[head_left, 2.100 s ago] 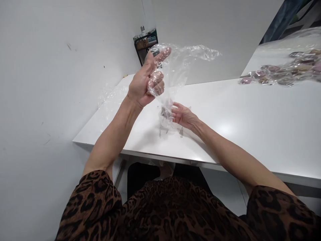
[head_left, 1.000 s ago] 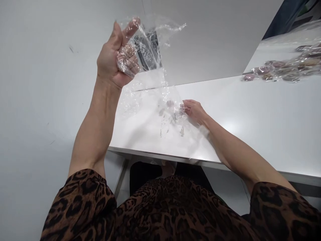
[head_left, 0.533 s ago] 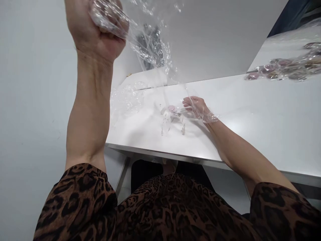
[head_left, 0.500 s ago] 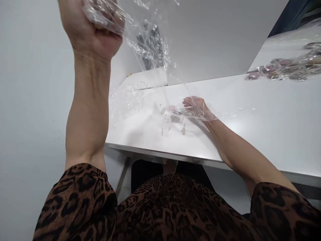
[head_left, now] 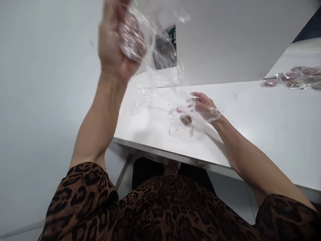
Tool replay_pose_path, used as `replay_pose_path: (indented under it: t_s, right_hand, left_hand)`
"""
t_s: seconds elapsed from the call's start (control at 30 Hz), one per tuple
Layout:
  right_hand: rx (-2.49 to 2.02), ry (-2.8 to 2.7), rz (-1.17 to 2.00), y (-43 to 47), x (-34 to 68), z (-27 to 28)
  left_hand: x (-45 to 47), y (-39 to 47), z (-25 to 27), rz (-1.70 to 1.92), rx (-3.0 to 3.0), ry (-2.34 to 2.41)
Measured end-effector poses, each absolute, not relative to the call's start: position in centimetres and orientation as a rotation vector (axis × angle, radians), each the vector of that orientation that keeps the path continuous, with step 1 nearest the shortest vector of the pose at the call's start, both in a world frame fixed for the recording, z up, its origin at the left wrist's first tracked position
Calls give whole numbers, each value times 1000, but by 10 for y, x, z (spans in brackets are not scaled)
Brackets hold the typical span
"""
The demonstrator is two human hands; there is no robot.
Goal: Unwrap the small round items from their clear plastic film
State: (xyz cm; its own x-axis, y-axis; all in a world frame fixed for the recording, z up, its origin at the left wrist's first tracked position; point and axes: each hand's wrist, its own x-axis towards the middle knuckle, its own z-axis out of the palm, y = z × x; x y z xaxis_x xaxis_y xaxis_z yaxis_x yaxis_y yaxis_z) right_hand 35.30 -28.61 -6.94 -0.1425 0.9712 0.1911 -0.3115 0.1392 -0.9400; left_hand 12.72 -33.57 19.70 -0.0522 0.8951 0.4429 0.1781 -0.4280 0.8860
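Note:
My left hand is raised at the top, smeared by motion, closed round a crumpled sheet of clear plastic film. From it the film hangs down and across toward the table. My right hand hovers low over the white table with its fingers apart, and clear film lies over the palm and wrist. Close to its left are a small brown lump and a small pink piece, both partly veiled by film. What the two pieces are, I cannot make out.
More loose clear film lies toward the left end of the white table. At the far right sits a cluster of pink and brown pieces in clear wrap. A grey panel stands along the table's back edge.
My left hand has moved right and slightly down in the view, its hold on the film looking looser. My right hand's fingers have spread. The brown lump now shows more plainly.

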Motion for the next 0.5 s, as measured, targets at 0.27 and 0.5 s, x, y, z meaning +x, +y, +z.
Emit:
replay_pose_path:
  t_s: [0.27,0.5]
  right_hand:
    - [-589,-1374,1572,-327,331,-46]
    - [-671,-1357,1645,-320,332,-59]
  left_hand:
    - [129,-341,57,669,2106,1223]
    - [119,-350,3,174,2437,1332]
